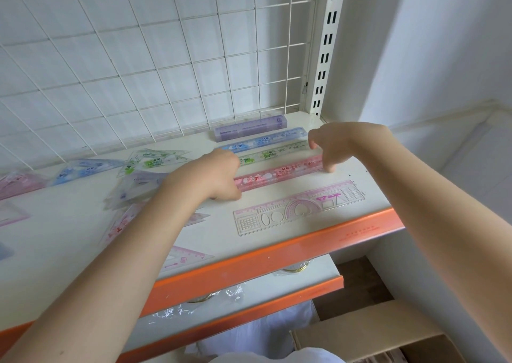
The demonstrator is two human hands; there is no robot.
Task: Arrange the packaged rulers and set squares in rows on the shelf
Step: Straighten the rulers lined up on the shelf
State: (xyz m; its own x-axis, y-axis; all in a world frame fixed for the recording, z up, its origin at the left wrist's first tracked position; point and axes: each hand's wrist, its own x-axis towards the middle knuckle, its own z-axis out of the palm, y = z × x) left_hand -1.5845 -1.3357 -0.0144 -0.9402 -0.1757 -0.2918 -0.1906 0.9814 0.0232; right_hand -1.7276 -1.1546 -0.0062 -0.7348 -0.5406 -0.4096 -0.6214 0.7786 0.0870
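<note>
Right half of shelf (277, 240): five rulers lie in near-parallel rows, from the purple ruler (250, 128) at the back through blue ruler (266, 140), green ruler (274, 152) and pink ruler (279, 173) to the stencil ruler (299, 207) in front. Left hand (216, 177) and right hand (329, 148), fingers curled, pinch the pink ruler's two ends, apparently squaring it. Left half: set squares (144, 163) scattered and overlapping, not yet in rows. Judged about half done.
</note>
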